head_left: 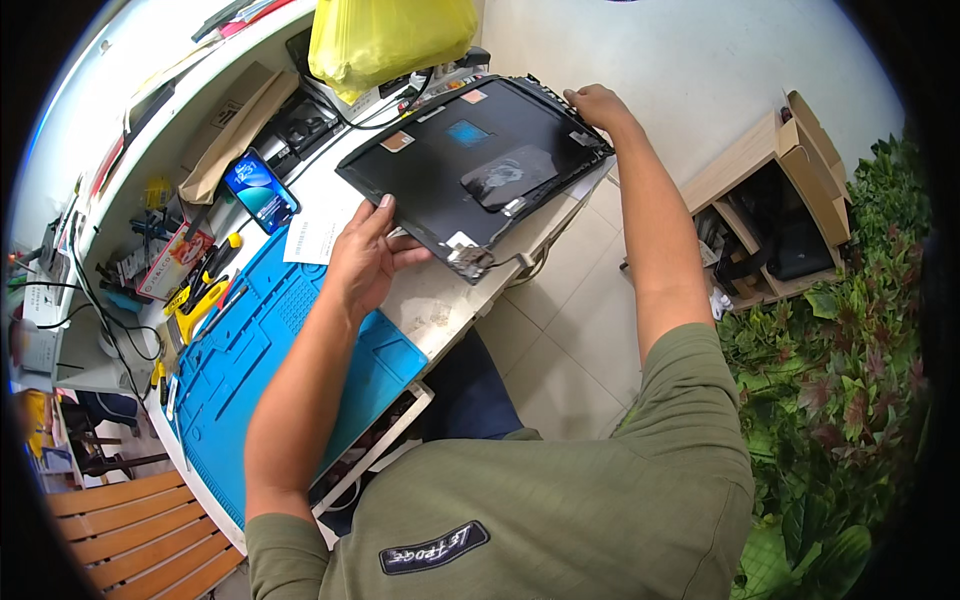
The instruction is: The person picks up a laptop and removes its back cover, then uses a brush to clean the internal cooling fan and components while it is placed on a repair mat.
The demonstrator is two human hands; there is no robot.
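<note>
A black laptop lid cover [430,165], its inner side up, is held tilted over the far part of the workbench. Small stickers, a blue patch and a greyish smeared patch mark its surface. A metal hinge with a short cable [468,258] shows at its near corner. My left hand [368,255] is closed on the cover's left edge, thumb on top and fingers partly beneath. My right hand [598,105] grips the far right corner; most of its fingers are hidden behind the edge.
A blue repair mat [260,370] covers the near bench. Left of it lie a lit phone [262,190], a white paper [312,237] and yellow-handled tools [203,308]. A yellow plastic bag [390,40] hangs beyond. At the right stand a wooden cabinet [735,165] and leafy plants [820,390].
</note>
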